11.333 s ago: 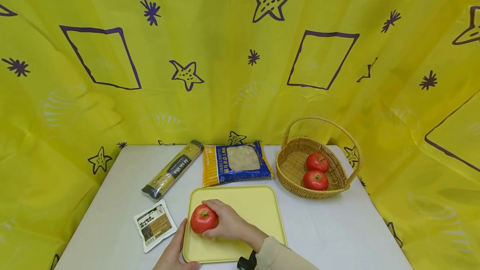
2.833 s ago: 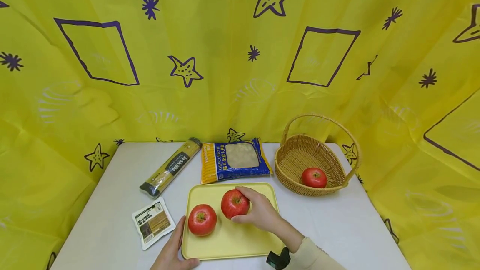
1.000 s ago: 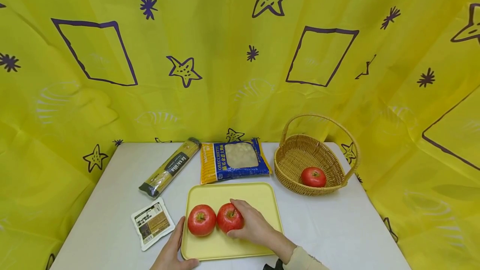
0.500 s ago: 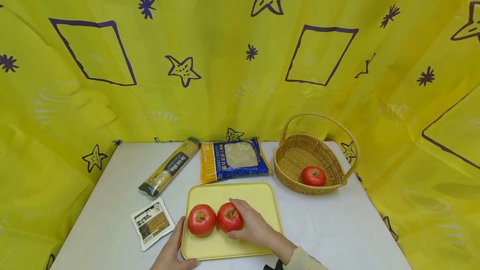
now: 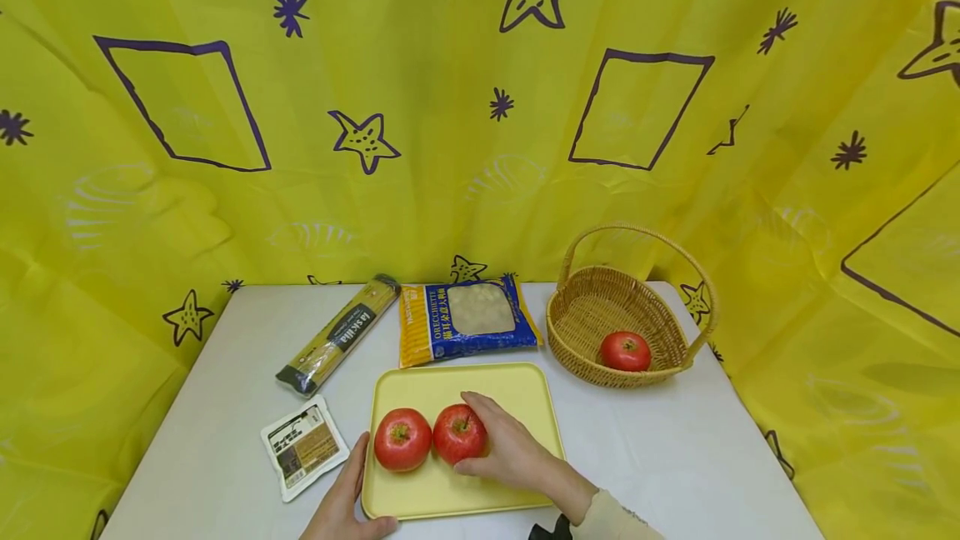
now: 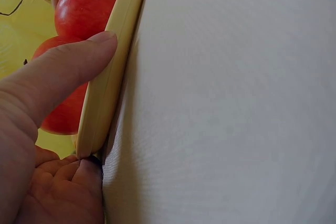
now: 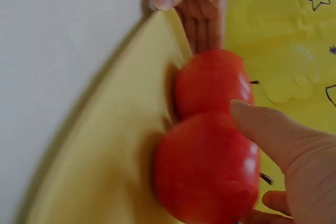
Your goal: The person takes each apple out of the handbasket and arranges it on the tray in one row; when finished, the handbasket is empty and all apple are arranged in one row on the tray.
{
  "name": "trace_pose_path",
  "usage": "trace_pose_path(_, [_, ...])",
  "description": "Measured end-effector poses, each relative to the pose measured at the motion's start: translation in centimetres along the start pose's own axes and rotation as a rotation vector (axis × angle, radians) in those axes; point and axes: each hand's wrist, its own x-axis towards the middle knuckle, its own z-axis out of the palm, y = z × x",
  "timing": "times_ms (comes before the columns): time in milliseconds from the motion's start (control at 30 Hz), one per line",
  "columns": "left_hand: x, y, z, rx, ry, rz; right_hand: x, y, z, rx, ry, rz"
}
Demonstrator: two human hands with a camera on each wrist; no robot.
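Two red apples sit side by side, touching, on a pale yellow tray (image 5: pixel 517 394). My right hand (image 5: pixel 510 448) is spread loosely around the right apple (image 5: pixel 459 433), thumb near its front and fingers by its far side. In the right wrist view, the thumb (image 7: pixel 273 129) lies across in front of the apples, with a gap between thumb and fingers. The left apple (image 5: pixel 402 439) stands near the tray's left rim. My left hand (image 5: pixel 347 500) holds the tray's near left corner, thumb (image 6: pixel 79 64) against the front edge and fingers along the left side.
A wicker basket (image 5: pixel 573 344) with one red apple (image 5: pixel 626 352) stands at the back right. Behind the tray lies a blue and yellow orecchiette bag (image 5: pixel 471 319). To the left are a spaghetti packet (image 5: pixel 341 333) and a small white sealed pack (image 5: pixel 305 447).
An apple from the basket came down beside the first on the tray over the last seconds. Since half a second ago, my right fingers have spread slightly from it; my left hand stayed.
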Motion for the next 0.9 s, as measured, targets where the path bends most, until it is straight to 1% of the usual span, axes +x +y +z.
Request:
trace_pose_path(67, [0.0,0.0,0.0,-0.001,0.002,0.002,0.0,-0.2,-0.9,0.009,0.02,-0.007])
trace_pose_path(167, [0.0,0.1,0.0,-0.006,0.001,-0.001,0.1,-0.5,-2.5,0.024,0.084,-0.033])
trace_pose_path(333, [-0.1,0.2,0.0,-0.007,-0.004,-0.019,0.5,-0.4,-5.7,0.031,0.25,-0.071])
trace_pose_path(400, [-0.1,0.2,0.0,-0.009,-0.005,-0.022,0.7,0.0,-7.1,0.032,0.317,-0.087])
trace_pose_path(567, [-0.1,0.1,0.0,-0.011,-0.007,-0.017,0.9,1.3,-10.8,0.083,0.447,-0.116])
trace_pose_path(667, [-0.1,0.1,0.0,-0.007,-0.007,-0.015,1.0,2.2,-12.9,0.142,0.493,-0.11])
trace_pose_path(800, [0.0,0.2,0.0,-0.002,-0.003,-0.023,0.6,3.4,-15.4,0.237,0.51,-0.072])
trace_pose_path(900, [0.0,0.3,0.1,-0.006,0.001,-0.034,0.3,4.3,-16.8,0.244,0.519,-0.014])
